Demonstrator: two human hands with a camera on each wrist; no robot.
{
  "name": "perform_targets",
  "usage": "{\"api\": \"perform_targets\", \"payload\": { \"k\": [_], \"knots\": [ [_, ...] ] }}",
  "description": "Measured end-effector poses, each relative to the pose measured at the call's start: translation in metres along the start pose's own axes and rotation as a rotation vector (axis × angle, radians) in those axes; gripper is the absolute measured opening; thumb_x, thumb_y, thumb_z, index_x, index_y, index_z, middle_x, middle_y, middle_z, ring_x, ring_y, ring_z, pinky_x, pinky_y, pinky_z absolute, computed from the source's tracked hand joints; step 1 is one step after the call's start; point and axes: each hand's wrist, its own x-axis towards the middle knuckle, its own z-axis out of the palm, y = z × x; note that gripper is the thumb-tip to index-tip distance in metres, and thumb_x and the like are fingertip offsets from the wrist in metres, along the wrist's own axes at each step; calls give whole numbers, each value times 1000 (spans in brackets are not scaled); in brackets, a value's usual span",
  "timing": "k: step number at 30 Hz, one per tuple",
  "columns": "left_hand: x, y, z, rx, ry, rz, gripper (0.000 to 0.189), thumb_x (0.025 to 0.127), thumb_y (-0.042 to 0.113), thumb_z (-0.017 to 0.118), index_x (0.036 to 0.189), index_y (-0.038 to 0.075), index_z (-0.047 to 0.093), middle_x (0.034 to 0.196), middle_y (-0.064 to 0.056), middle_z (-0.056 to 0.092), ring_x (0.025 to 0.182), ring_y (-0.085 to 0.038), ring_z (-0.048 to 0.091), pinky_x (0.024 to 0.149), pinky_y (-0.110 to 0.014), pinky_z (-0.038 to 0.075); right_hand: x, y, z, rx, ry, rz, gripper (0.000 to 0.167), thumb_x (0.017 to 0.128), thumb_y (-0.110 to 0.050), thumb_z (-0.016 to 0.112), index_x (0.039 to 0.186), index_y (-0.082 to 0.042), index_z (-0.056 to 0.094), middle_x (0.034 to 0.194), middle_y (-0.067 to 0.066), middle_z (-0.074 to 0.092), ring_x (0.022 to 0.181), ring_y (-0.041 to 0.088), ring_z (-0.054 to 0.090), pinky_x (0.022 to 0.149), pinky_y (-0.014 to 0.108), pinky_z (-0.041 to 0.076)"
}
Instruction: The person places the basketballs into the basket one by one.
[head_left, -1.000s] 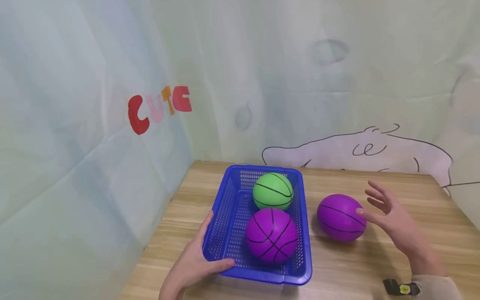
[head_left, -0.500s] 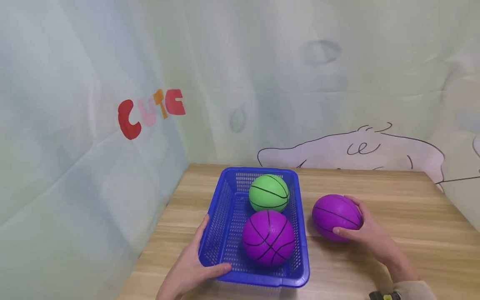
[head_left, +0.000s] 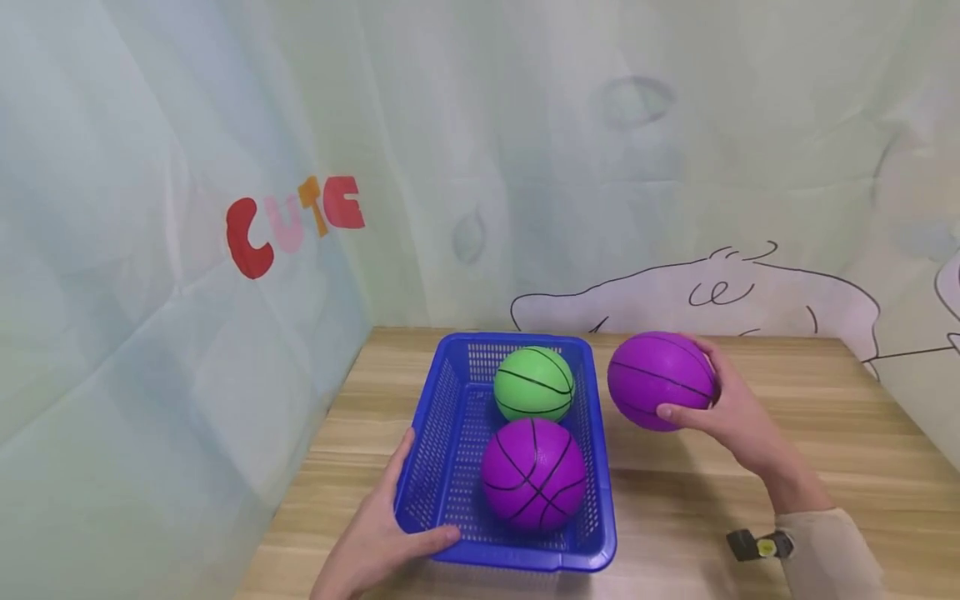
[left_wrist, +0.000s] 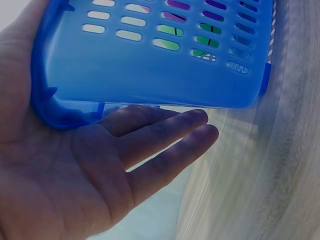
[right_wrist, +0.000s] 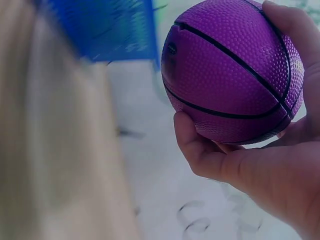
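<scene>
A purple toy basketball [head_left: 660, 382] is held up off the table, right of the basket; my right hand [head_left: 738, 417] grips it from the right. In the right wrist view, thumb and fingers curl round that purple toy basketball [right_wrist: 230, 75]. A blue plastic basket [head_left: 611, 517] sits on the table, with a green toy basketball [head_left: 534, 383] at its back and another purple toy basketball [head_left: 533, 475] in front. My left hand [head_left: 375, 521] holds the basket's near left corner, thumb over the rim. The left wrist view shows its fingers [left_wrist: 165, 162] fairly straight beside the basket's outer wall.
The wood-grain table [head_left: 780, 367] extends right of the basket and a little to its left. Pale printed cloth [head_left: 450, 125] hangs behind and at the left, with coloured letters on it. A dark device [head_left: 759, 546] is strapped to the right wrist.
My right hand has closed round the purple basketball on the table, lifted it and brought it slightly left. The left hand has stayed at the basket's corner. The head view has shifted slightly.
</scene>
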Motion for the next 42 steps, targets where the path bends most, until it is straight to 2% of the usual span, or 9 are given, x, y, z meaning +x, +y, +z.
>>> {"api": "perform_targets", "payload": {
  "k": [6, 13, 20, 24, 27, 34, 42],
  "knots": [
    [-1, -1, 0, 3, 10, 2, 140, 76, 32, 104, 181, 23, 11, 178, -26, 33, 146, -41, 56, 123, -70, 42, 34, -44, 15, 34, -69, -57, 107, 91, -17, 92, 173, -38, 27, 162, 18, 49, 135, 43, 63, 101, 40, 62],
    [-1, 0, 1, -23, 0, 11, 140, 76, 30, 104, 181, 22, 11, 180, -24, 31, 145, -39, 57, 123, -69, 42, 61, -90, 55, 93, -192, -141, 110, 85, -15, 99, 169, -42, 33, 164, 10, 48, 134, 42, 66, 102, 54, 63],
    [-2, -1, 2, -31, -13, -4, 139, 77, 30, 104, 181, 23, 11, 179, -22, 33, 146, -41, 57, 122, -69, 44, 74, -122, 103, -73, -357, -248, 117, 80, -32, 102, 172, -42, 31, 163, 7, 50, 130, 34, 69, 106, 56, 61],
    [-1, -1, 2, -52, -17, -7, 139, 77, 28, 104, 181, 24, 11, 177, -23, 37, 143, -39, 60, 121, -68, 46, 82, -131, 119, -134, -421, -263, 118, 78, -38, 103, 171, -46, 31, 158, 2, 55, 127, 28, 70, 104, 53, 62],
    [0, -1, 1, -61, -19, 2, 139, 77, 28, 103, 181, 24, 11, 175, -25, 40, 142, -38, 61, 121, -68, 46, 86, -135, 125, -137, -449, -275, 117, 78, -38, 102, 171, -47, 31, 156, 2, 56, 126, 26, 71, 104, 51, 62],
    [3, 2, 1, -42, -3, 12, 139, 78, 30, 104, 181, 23, 11, 178, -23, 36, 150, -41, 53, 125, -71, 39, 90, -135, 127, -130, -432, -282, 118, 78, -36, 102, 173, -42, 31, 156, 2, 56, 128, 27, 70, 105, 53, 61],
    [1, 1, 2, -53, -13, 19, 138, 78, 25, 103, 181, 20, 11, 173, -27, 42, 142, -38, 61, 122, -67, 44, 88, -128, 129, -106, -444, -267, 117, 78, -36, 102, 172, -41, 32, 157, 2, 55, 129, 26, 69, 105, 52, 61]
  ]
}}
